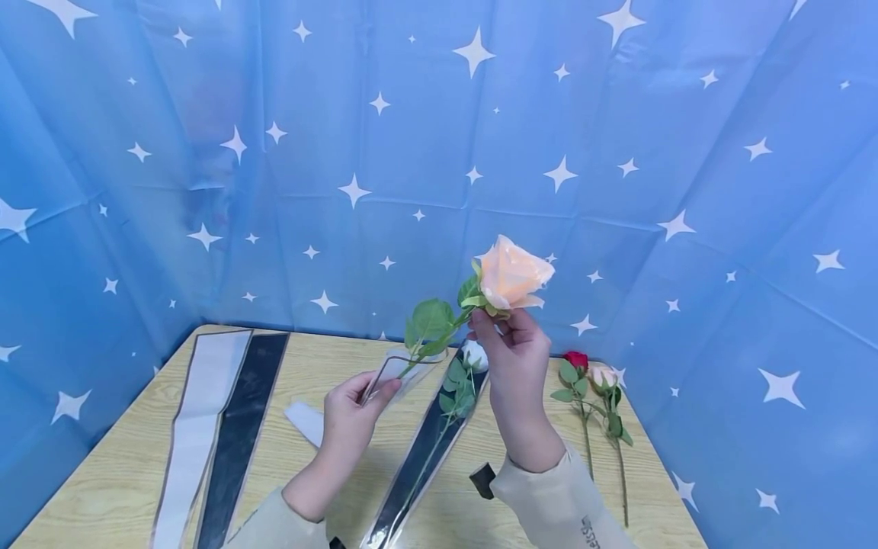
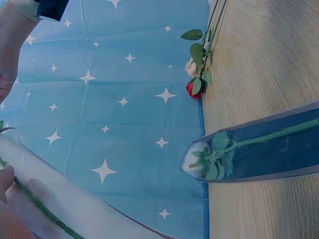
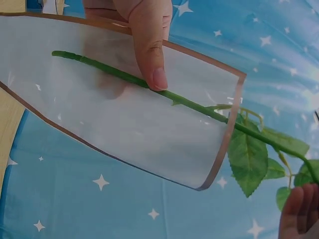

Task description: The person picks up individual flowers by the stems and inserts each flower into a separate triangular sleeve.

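A pale peach rose (image 1: 513, 274) is held up at the middle by my right hand (image 1: 517, 366), whose thumb and fingers pinch it just under the bloom. Its green stem (image 3: 199, 107) slants down to the left, with leaves (image 3: 247, 154) outside the sleeve's mouth. My left hand (image 1: 353, 415) grips a white see-through sleeve (image 3: 149, 134) with a brown border, the thumb lying against the stem. The stem's lower end shows within the sleeve's outline; whether it lies inside or in front of the film I cannot tell for certain.
On the wooden table, a black-backed sleeve (image 1: 406, 488) holds a white rose (image 1: 473, 357). A white sleeve (image 1: 195, 419) and a black one (image 1: 243, 427) lie flat at left. A red rose (image 1: 575, 360) and a pale pink rose (image 1: 604, 375) lie at right. Starry blue cloth surrounds the table.
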`<state>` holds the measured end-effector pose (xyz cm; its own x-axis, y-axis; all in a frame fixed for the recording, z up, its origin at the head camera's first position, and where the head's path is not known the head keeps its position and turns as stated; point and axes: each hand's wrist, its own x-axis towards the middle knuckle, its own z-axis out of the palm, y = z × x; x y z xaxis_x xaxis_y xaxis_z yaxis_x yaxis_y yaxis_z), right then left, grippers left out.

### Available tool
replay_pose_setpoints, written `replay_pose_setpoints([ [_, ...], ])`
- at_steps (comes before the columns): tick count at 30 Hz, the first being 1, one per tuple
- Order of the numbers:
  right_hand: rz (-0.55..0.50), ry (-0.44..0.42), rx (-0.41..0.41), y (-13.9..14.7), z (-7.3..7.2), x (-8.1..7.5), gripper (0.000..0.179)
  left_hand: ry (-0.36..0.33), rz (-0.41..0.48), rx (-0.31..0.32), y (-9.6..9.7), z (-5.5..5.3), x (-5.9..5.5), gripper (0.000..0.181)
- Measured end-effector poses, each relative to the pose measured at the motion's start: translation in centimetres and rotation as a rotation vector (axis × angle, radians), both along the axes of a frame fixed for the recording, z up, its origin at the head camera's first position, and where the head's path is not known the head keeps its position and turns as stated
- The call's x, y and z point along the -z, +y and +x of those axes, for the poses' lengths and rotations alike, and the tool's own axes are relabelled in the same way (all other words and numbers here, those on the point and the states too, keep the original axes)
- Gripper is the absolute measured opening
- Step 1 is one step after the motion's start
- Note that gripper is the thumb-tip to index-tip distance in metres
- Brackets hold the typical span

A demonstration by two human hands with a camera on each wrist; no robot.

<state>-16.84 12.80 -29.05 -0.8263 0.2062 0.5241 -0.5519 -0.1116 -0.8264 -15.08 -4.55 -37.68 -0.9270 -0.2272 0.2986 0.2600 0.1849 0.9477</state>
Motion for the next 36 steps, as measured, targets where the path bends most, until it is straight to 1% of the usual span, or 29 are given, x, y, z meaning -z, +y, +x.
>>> replay_pose_setpoints([
  [4, 0.001, 0.004, -0.004, 0.0, 0.0, 0.1, 0.014, -0.003, 0.006, -0.003, 0.0, 0.2, -0.4, 0.013],
  [7, 0.01, 0.007, -0.005, 0.0, 0.0, 0.1, 0.015, -0.018, 0.009, -0.007, 0.0, 0.1, -0.4, 0.015],
  [9, 0.015, 0.009, -0.007, 0.0, 0.0, 0.2, 0.016, -0.034, 0.021, -0.01, 0.0, -0.3, 0.1, 0.017],
  [12, 0.025, 0.011, -0.003, 0.0, 0.0, 0.2, 0.016, -0.032, 0.029, -0.015, -0.1, -1.1, 1.3, 0.02],
  [14, 0.026, 0.014, 0.001, 0.0, 0.0, 0.1, 0.016, -0.021, 0.039, -0.017, -0.2, -1.6, 2.2, 0.023],
  [17, 0.032, 0.018, 0.006, 0.1, 0.0, 0.1, 0.018, 0.007, 0.047, -0.019, -0.3, -2.0, 2.7, 0.024],
  [21, 0.036, 0.022, 0.005, 0.1, -0.1, 0.1, 0.019, 0.028, 0.057, -0.016, -0.3, -2.1, 2.8, 0.026],
  [29, 0.027, 0.034, 0.005, 0.1, -0.1, 0.1, 0.017, 0.012, 0.091, -0.009, -0.3, -2.0, 2.6, 0.028],
  [33, 0.027, 0.037, 0.001, 0.1, -0.1, 0.2, 0.016, 0.003, 0.123, 0.02, -0.2, -1.9, 2.7, 0.028],
  [36, 0.034, 0.028, -0.002, 0.0, -0.2, 0.4, 0.017, 0.005, 0.126, 0.051, -0.1, -1.9, 2.7, 0.027],
])
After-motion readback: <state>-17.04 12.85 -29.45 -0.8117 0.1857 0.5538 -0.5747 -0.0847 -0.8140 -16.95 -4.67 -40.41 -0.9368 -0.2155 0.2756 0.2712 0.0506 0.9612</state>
